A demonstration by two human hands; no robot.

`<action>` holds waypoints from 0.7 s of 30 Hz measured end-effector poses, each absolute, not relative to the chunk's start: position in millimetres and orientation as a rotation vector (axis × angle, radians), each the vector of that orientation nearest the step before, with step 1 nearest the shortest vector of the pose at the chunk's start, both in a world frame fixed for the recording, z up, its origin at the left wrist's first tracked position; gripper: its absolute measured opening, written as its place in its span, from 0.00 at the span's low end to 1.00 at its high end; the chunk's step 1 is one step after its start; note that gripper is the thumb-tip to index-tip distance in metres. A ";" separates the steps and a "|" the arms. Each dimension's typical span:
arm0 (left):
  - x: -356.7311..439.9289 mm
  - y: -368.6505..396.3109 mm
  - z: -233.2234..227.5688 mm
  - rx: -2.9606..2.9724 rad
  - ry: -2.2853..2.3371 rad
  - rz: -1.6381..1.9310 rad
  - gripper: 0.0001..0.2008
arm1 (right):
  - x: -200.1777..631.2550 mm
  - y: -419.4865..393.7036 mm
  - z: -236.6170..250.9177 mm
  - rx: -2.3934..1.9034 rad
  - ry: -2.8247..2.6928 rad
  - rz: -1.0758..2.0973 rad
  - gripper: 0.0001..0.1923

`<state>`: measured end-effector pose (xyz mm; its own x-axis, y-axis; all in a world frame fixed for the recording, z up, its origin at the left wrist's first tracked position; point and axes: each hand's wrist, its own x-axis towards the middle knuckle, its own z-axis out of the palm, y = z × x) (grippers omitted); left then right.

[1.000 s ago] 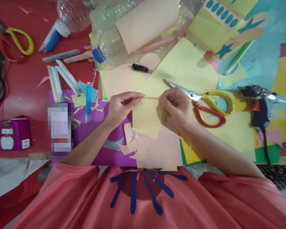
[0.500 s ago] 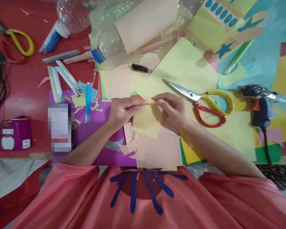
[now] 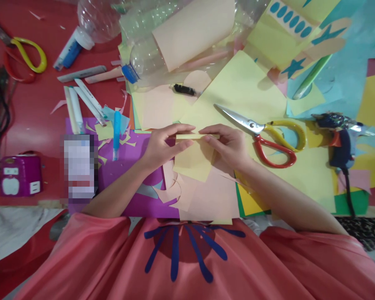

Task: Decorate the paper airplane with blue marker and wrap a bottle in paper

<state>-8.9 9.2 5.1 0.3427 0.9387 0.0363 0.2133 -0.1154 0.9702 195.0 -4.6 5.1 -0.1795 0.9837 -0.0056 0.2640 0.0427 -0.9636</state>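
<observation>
While our left hand and right hand each pinch shut on the yellow paper, keeping its folded top edge flat, the scissors lie just beside on the bench.

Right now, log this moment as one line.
left hand: pinching yellow paper | right hand: pinching same folded edge | scissors: beside right hand

A small square of pale yellow paper is held above a layer of peach and purple sheets. Its top edge is folded over into a narrow flat strip, pinched at both ends. The lower part hangs slightly tilted, one corner pointing downward.
</observation>
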 end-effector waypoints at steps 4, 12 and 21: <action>-7.9 10.8 3.4 1.666 1.090 0.881 0.15 | 195.5 -5.1 0.3 -1.256 -1.565 1.179 0.08; -6.4 9.0 5.0 1.707 1.098 0.917 0.14 | 194.9 -5.3 -7.1 -1.135 -1.542 1.179 0.06; -6.5 9.3 5.3 1.685 1.095 0.882 0.16 | 195.2 -2.9 -4.2 -1.160 -1.563 1.135 0.04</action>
<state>-6.5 9.3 5.3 0.3497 0.9331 0.0838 0.2806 -0.1896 0.9409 195.2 -2.9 -4.2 -0.1985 0.9732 0.1157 0.1913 0.1543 -0.9693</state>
